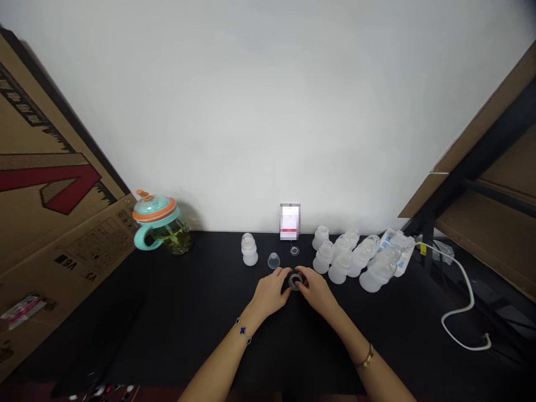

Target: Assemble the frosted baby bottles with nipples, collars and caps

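Observation:
A small translucent collar ring (pixel 295 281), like a baby bottle's screw ring, is held low over the black table between my two hands. My left hand (pixel 271 293) has its thumb and fingers curled at the ring's left edge. From the other side my right hand (pixel 316 290) grips it, thumb on the near rim. Just beyond my left fingers sits a clear dome cap (pixel 273 261). A small round piece with a pale rim (pixel 294 251) lies past the ring. Left of the cap, a capped baby bottle (pixel 249 250) stands upright.
Several frosted baby bottles (pixel 340 267) stand grouped at right, beside a white and blue package (pixel 400 245) and a white cable (pixel 463 307). A lit screen (pixel 290 222) leans on the wall. A teal-handled jug (pixel 161 223) stands left, near a large cardboard box (pixel 62 257).

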Tool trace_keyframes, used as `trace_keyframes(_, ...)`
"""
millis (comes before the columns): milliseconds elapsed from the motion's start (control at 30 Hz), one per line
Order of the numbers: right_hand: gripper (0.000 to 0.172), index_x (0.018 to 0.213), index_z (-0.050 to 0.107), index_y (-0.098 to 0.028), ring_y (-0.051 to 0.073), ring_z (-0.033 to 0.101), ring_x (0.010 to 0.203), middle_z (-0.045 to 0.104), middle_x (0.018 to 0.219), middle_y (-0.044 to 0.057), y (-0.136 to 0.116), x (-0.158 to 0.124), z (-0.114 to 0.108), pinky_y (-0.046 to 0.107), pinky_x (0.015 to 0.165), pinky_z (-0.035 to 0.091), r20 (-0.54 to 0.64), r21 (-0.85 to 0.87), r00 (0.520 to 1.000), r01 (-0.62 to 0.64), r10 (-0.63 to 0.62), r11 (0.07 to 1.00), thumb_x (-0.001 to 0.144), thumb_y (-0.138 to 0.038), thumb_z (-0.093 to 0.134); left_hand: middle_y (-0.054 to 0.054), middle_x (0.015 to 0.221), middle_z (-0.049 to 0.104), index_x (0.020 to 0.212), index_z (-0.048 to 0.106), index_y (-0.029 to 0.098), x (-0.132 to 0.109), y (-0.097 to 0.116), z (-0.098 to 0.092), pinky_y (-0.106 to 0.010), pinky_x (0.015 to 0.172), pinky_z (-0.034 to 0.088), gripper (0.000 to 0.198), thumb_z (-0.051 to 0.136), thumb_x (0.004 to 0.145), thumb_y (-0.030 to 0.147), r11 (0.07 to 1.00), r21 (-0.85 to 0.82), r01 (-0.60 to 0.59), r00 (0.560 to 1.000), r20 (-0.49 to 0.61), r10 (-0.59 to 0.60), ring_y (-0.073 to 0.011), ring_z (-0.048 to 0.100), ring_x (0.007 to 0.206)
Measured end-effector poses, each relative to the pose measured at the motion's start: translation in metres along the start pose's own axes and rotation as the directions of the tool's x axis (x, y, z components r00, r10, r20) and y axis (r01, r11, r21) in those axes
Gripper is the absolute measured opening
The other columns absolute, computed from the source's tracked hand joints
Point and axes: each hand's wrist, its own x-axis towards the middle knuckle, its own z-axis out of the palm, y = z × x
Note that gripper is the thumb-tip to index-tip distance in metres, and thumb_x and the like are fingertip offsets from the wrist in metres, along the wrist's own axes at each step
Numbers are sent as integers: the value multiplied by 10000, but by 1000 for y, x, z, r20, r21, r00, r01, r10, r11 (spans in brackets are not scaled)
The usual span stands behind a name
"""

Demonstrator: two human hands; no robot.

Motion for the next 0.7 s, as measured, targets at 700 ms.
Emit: trace_keyframes(700,434,1096,720,-206,234,702,860,746,1018,82,-7,9,6,316,655,561,26,689,990,-116,135,715,827,-541,658,-33,1147,686,1225,616,252,3,0,-2,-305,722,532,322,564,955,419,967,-253,27,957,-274,-98,-160,646,735)
